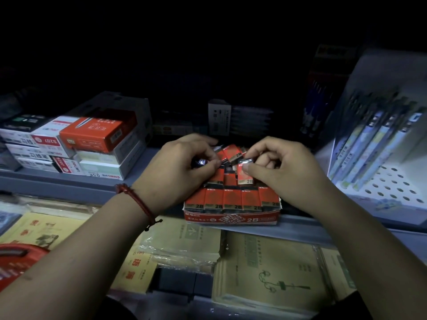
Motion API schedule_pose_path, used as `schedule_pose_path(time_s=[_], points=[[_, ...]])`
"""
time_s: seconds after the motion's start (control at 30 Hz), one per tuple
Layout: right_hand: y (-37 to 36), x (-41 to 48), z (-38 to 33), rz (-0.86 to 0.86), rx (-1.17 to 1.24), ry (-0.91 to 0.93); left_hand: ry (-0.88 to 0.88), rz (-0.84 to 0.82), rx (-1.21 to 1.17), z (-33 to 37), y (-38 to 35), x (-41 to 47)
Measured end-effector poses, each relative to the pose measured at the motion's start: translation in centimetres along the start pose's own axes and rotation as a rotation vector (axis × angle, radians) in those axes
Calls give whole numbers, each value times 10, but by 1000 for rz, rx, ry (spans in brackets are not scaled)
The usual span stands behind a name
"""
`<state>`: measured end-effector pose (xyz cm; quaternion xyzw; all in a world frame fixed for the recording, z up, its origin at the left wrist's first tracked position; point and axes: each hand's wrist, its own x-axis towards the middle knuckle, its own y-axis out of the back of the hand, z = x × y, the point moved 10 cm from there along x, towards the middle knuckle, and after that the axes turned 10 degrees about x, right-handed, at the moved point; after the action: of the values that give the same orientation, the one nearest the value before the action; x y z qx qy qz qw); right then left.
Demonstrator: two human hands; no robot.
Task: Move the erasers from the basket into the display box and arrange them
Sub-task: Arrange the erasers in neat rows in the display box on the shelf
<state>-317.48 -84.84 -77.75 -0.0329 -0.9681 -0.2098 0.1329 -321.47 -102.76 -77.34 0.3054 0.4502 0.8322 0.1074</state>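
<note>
On the middle of the grey shelf (69, 181) sits the red 2B display box (231, 219), its near row of erasers (233, 199) standing side by side, with loose ones jumbled behind. Both hands hover over the far part of the box. The left hand (175, 167), with a red cord bracelet (136, 199) at the wrist, pinches a dark-ended eraser (202, 161) mostly hidden by its fingers. The right hand (282, 167) pinches an upright eraser (245, 175) between thumb and forefinger. A red basket (16, 256) shows at the near left edge. Stacked staple boxes (92, 132) lie left, racked pens (374, 139) right, notebooks (265, 269) below.
</note>
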Motion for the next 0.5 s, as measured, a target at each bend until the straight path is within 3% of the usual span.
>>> schedule_pose_path(time_s=[0.5], points=[[-4,-1,-5,-61,-212,31,-22,-33,68,2,-2,0]])
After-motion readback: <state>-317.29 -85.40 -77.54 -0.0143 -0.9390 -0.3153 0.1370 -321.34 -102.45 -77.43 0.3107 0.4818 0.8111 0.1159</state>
